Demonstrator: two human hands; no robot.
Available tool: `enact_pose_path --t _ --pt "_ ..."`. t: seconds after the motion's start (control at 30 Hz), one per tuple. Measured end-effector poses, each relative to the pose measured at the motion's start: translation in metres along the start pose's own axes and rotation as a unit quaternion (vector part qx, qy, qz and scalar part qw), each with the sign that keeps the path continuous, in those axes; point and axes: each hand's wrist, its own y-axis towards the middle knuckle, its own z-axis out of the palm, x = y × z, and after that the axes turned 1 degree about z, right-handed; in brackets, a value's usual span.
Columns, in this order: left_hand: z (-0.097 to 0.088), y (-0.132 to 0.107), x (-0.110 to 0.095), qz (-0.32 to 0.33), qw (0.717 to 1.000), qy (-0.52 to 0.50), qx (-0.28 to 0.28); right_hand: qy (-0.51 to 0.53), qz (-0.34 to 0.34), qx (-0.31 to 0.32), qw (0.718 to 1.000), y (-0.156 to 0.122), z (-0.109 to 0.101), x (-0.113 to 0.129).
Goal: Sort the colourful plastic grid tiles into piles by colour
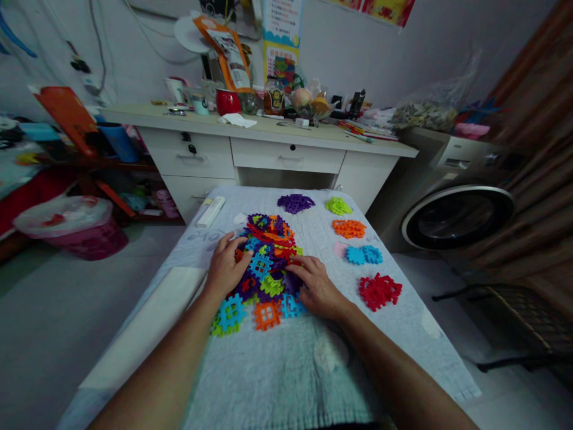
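Note:
A mixed pile of flat plastic interlocking building blocks [271, 285] in purple, blue, green, orange and red lies mid-table. My left hand [225, 267] rests at the pile's left side, thumb and fingers apart, next to a blue window-shaped block [260, 266]. On the right side, my right hand [317, 285] reaches in with fingers stretched over a purple block [292, 282]; its fingertips are partly hidden among the pieces. Sorted by colour along the right are purple blocks [296, 203], green blocks [339, 206], orange blocks [349, 228], blue blocks [364, 255] and red blocks [380, 291].
A pale cloth [268, 376] covers the table. At its far left lies a white oblong object [210, 212]. Behind stands a white desk [286, 154] crowded with jars and packets. A washing machine [447, 191] is at right, a pink bin [78, 230] at left.

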Motion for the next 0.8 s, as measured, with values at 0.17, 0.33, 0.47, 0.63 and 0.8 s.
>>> enact_pose_path --t 0.17,0.33,0.47,0.63,0.8 --pt "0.002 0.001 0.001 0.036 0.999 -0.006 0.022 0.030 0.024 -0.034 0.999 -0.001 -0.003 -0.006" --pt "0.005 0.000 0.001 0.033 0.999 0.006 0.018 0.061 0.054 -0.084 0.993 -0.001 -0.004 -0.015" --pt "0.007 0.000 0.001 0.008 1.000 0.020 0.017 0.112 0.111 -0.120 0.980 -0.001 -0.001 -0.021" --pt "0.009 0.000 0.002 0.000 1.000 0.015 0.018 0.204 0.181 -0.125 0.954 0.007 0.000 -0.027" --pt "0.009 0.002 0.002 -0.004 1.000 0.023 0.019 0.227 0.210 -0.147 0.939 0.041 -0.003 -0.038"
